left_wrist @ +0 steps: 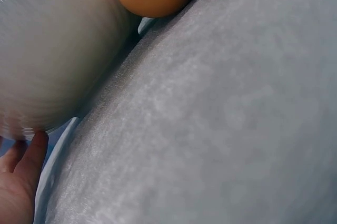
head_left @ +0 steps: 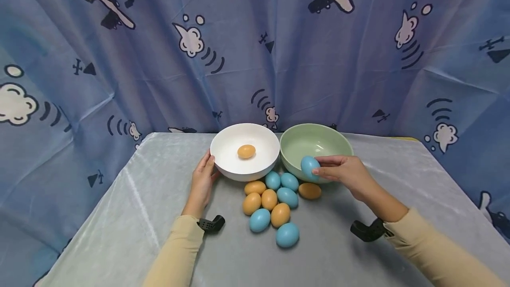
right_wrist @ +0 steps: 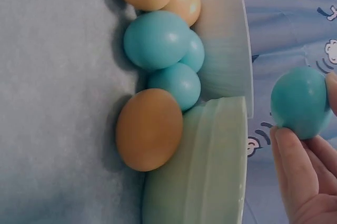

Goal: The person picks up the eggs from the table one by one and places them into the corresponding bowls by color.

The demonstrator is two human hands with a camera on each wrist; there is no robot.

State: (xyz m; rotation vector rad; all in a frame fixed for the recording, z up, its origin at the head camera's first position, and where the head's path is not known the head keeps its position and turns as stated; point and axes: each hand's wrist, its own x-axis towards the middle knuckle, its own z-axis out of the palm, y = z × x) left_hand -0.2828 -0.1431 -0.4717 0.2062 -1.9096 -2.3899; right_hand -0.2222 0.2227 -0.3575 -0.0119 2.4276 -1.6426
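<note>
One smooth sky-blue egg (head_left: 310,168) is what I'm tracking. Head cam: R hand (head_left: 346,172) has it pinched btwn thumb & fingers, gap just egg-wide. Egg sits at the fingertips, to the L of the palm, overlapping the near rim of the round pale-green bowl (head_left: 338,141); R hand is the nearer one. Long axis looks closer to upright than flat, but it's foreshortened, so can't pin true tilt. L hand (head_left: 203,183) is at the L side of the round white bowl (head_left: 226,147), which has one smooth orange egg (head_left: 246,151) inside. Btwn the hands, a loose cluster of other orange & blue eggs (head_left: 287,197) lies on the grey-clothed table (head_left: 239,262).

L wrist cam: L hand partly in frame, fingers fairly straight, tips touching the white bowl's outer wall; no grip that I can see. Held egg not in shot.

R wrist cam: thumb at frame edge, fingers opposite, held egg btwn. It's above the green bowl's rim level, w/ a visible gap, i.e. not touching the bowl.
</note>
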